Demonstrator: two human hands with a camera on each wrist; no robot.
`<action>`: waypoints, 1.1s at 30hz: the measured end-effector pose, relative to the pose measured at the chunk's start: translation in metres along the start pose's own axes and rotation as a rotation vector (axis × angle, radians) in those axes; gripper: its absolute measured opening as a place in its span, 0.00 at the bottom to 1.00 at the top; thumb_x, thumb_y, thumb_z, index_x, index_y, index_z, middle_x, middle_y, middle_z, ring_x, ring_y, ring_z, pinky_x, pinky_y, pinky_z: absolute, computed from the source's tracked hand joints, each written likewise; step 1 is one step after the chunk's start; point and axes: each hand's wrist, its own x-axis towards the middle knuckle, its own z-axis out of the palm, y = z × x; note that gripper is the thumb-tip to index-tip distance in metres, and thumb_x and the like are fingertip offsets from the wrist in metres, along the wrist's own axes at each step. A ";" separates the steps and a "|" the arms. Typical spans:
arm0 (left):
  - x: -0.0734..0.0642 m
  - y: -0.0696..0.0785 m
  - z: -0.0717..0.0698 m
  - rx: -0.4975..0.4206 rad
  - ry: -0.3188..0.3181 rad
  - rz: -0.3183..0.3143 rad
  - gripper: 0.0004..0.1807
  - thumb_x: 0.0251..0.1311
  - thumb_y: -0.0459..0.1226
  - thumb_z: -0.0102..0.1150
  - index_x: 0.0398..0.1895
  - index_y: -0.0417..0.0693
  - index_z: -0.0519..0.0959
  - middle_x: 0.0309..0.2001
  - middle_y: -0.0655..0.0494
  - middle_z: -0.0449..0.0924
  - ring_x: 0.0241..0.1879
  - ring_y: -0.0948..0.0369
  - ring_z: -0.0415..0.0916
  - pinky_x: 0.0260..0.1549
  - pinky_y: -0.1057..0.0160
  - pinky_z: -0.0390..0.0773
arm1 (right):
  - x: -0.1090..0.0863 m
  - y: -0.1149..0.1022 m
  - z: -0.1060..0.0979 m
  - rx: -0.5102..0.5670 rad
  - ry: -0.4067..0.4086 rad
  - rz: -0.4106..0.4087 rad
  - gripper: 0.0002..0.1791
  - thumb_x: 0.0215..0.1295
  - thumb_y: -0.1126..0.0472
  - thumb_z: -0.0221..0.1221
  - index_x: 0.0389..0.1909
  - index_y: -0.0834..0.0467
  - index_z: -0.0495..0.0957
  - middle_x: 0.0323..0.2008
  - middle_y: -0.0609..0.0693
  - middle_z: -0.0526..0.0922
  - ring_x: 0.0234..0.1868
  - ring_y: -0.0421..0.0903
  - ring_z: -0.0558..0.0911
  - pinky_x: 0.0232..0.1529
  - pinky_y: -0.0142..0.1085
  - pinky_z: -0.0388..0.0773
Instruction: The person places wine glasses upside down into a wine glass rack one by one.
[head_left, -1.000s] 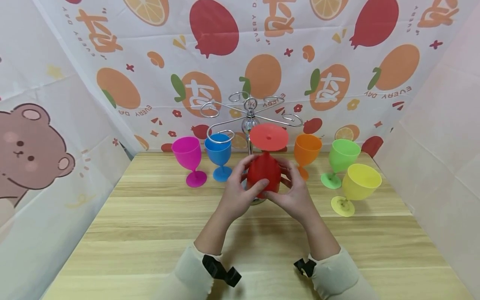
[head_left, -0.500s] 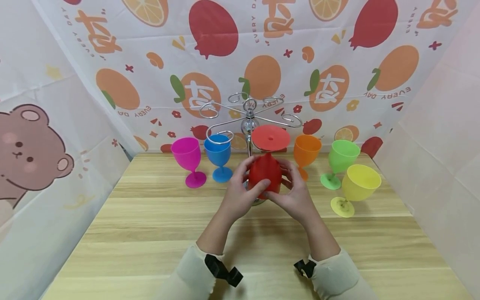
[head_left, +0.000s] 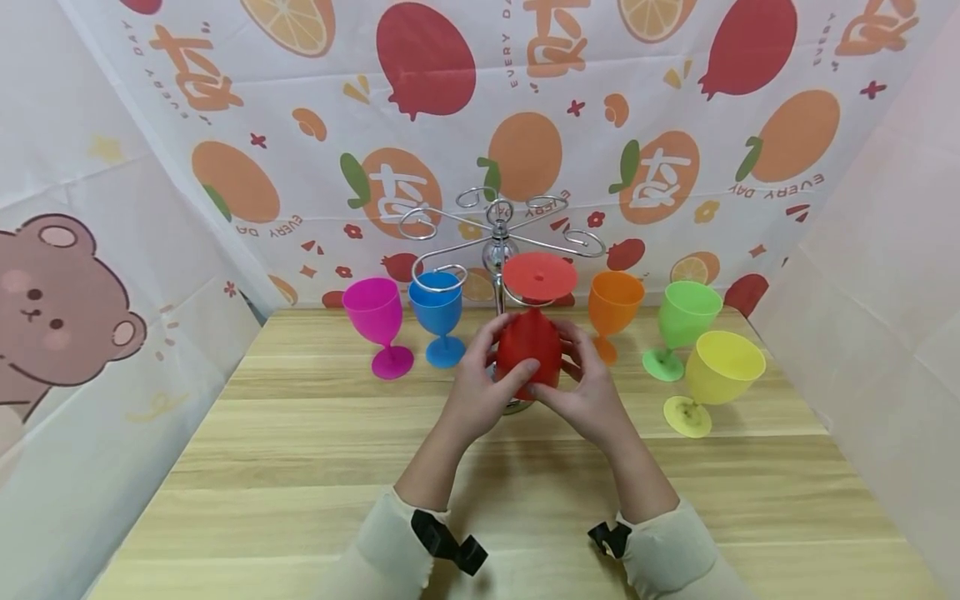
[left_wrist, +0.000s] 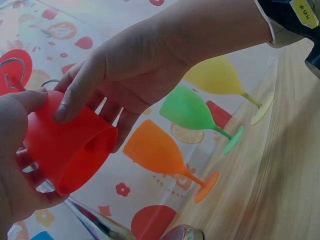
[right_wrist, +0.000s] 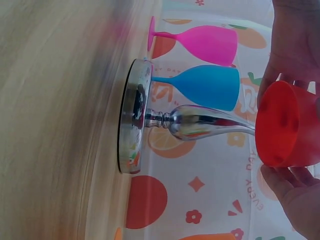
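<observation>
A red plastic goblet (head_left: 530, 354) hangs upside down between both hands, its round foot (head_left: 540, 277) on top. The left hand (head_left: 483, 379) and right hand (head_left: 581, 383) grip the bowl from either side, thumbs on the near face. Behind it stands a chrome rack (head_left: 500, 242) with curled wire arms. One wire curl shows just under the goblet's foot, around or beside the stem. The bowl's open mouth (right_wrist: 277, 125) faces down in the right wrist view, above the rack's round base (right_wrist: 134, 117). In the left wrist view, fingers of both hands surround the bowl (left_wrist: 72, 137).
Magenta (head_left: 375, 308) and blue (head_left: 437, 310) goblets stand upright left of the rack. Orange (head_left: 615, 300), green (head_left: 688, 317) and yellow (head_left: 722, 367) goblets stand to the right. The wooden table (head_left: 300, 492) meets a fruit-printed cloth (head_left: 300, 183) behind.
Almost nothing differs. Both hands keep their grip on the red goblet, which has shifted very slightly; the whole view has drifted down a little.
</observation>
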 end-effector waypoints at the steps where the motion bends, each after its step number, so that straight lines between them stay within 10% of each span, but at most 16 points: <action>1: 0.000 0.000 0.000 -0.002 0.000 0.001 0.39 0.60 0.44 0.68 0.72 0.65 0.60 0.67 0.62 0.65 0.64 0.51 0.67 0.48 0.49 0.83 | 0.001 0.003 0.000 0.002 0.000 -0.004 0.46 0.53 0.71 0.71 0.71 0.55 0.59 0.67 0.50 0.68 0.65 0.53 0.71 0.62 0.54 0.73; 12: 0.002 -0.003 0.000 0.022 0.002 0.022 0.39 0.60 0.44 0.67 0.73 0.61 0.60 0.68 0.61 0.66 0.65 0.54 0.66 0.50 0.49 0.82 | 0.005 0.021 -0.001 -0.018 0.006 -0.028 0.46 0.53 0.65 0.72 0.71 0.47 0.59 0.67 0.44 0.68 0.65 0.51 0.70 0.62 0.53 0.74; 24: 0.004 -0.007 -0.003 0.048 0.008 0.060 0.38 0.62 0.47 0.64 0.74 0.66 0.59 0.68 0.62 0.66 0.65 0.56 0.66 0.50 0.48 0.82 | 0.005 -0.006 0.000 -0.074 -0.018 0.039 0.47 0.54 0.66 0.71 0.73 0.57 0.56 0.69 0.54 0.66 0.66 0.57 0.69 0.62 0.54 0.74; 33: 0.005 -0.008 -0.003 0.072 -0.003 0.073 0.38 0.63 0.47 0.63 0.74 0.64 0.58 0.68 0.61 0.66 0.66 0.56 0.65 0.50 0.48 0.82 | 0.009 0.022 0.000 -0.087 0.000 0.020 0.50 0.52 0.62 0.74 0.73 0.47 0.56 0.69 0.45 0.66 0.67 0.51 0.69 0.60 0.52 0.76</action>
